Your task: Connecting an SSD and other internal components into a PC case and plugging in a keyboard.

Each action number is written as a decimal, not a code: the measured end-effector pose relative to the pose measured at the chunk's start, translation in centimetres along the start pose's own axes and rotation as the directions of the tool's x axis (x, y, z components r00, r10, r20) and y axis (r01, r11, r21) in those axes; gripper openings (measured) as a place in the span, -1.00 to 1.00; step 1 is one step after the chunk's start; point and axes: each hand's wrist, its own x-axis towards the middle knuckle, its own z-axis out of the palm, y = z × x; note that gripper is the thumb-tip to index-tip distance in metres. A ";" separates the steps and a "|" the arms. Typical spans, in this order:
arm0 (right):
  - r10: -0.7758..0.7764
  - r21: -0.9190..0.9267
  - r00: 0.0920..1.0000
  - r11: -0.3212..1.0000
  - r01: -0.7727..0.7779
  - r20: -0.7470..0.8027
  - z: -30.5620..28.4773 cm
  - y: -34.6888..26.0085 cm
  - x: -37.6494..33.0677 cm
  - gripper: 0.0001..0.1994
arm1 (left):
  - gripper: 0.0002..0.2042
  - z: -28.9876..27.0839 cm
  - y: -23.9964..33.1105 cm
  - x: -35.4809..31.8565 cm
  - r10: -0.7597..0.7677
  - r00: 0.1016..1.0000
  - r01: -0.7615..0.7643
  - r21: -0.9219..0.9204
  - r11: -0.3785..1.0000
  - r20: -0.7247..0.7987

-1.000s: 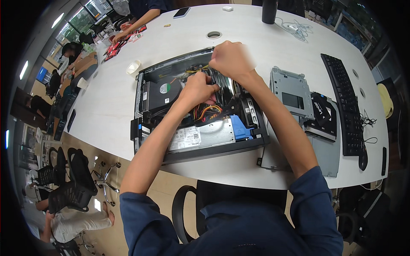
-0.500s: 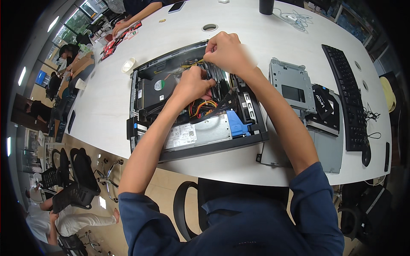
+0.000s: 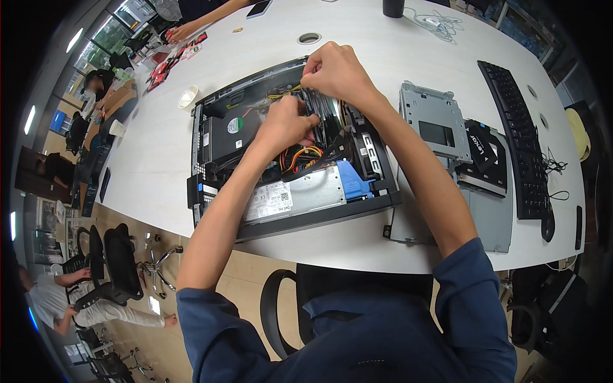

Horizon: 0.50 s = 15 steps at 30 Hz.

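An opened desktop computer case (image 3: 306,227) lies on its side in front of me. Inside it are a black fan shroud (image 3: 220,135), a silver power supply (image 3: 314,193) with a blue latch (image 3: 353,181), and yellow, red and black cables (image 3: 301,154). My left hand (image 3: 285,122) reaches into the middle of the case beside the dark upright slots, its fingers closed together; whatever is between them is hidden. At the far edge of the case, my right hand (image 3: 337,71) is closed in a pinch with fingertips pointing down. What it pinches is too small to make out.
To the right lie a metal drive cage (image 3: 429,105), an optical drive (image 3: 488,182), a grey metal panel (image 3: 488,223), a keyboard (image 3: 511,127) and a mouse (image 3: 547,228). A paper cup (image 3: 189,97) stands left of the case. Another person's hand (image 3: 183,32) is near red packets (image 3: 167,67).
The view has shifted slightly. Both hands keep nearly the same places at the case, with their fingers still closed.
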 end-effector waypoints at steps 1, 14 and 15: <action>0.015 0.015 1.000 1.000 -0.015 0.008 -0.1 -0.1 -0.1 -0.78 | -0.50 0.0 0.0 0.0 -0.001 1.000 0.001 -0.001 1.000 -0.002; -0.007 -0.022 1.000 1.000 0.008 0.015 -0.3 -0.2 0.0 -0.76 | -0.82 0.2 0.4 -0.6 0.044 0.996 -0.044 0.004 0.999 -0.073; 0.004 -0.017 1.000 1.000 -0.004 0.022 -0.5 -0.3 -0.1 -0.76 | -0.82 0.1 0.5 -0.7 0.050 0.996 -0.050 0.003 0.999 -0.067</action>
